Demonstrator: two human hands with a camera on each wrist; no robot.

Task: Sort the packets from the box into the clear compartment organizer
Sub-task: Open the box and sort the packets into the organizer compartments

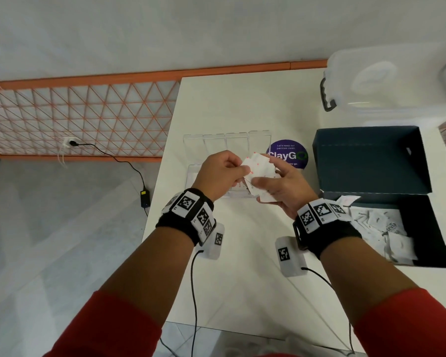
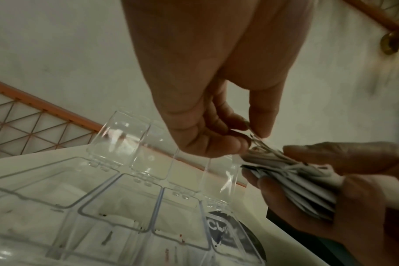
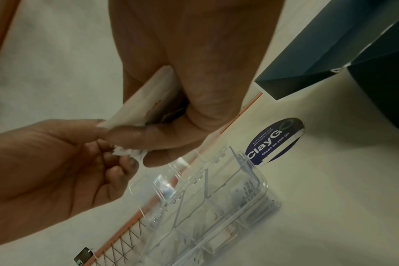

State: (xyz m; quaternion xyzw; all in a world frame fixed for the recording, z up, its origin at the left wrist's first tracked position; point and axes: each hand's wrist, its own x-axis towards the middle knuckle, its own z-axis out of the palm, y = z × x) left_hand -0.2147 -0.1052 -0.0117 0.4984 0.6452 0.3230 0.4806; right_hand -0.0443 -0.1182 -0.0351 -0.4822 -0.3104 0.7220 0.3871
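My right hand (image 1: 276, 188) grips a fanned stack of white packets (image 1: 260, 173) with red print, held above the clear compartment organizer (image 1: 224, 143). The stack of packets (image 2: 292, 180) lies between thumb and fingers. My left hand (image 1: 222, 171) pinches the edge of one packet (image 2: 254, 139) at the top of the stack; the same left hand (image 3: 57, 162) meets the right hand (image 3: 171, 108) over the packets (image 3: 143, 100). The organizer (image 2: 116, 198) has its lids standing open, and the organizer (image 3: 216, 207) holds some packets in its compartments. The dark blue box (image 1: 371, 161) stands open at the right with more white packets (image 1: 381, 228) inside.
A purple round sticker (image 1: 287, 153) lies on the white table (image 1: 242, 279) between organizer and box. A clear lidded tub (image 1: 386, 83) stands at the back right. The table's left edge drops to the floor, where a cable and adapter (image 1: 145, 198) lie.
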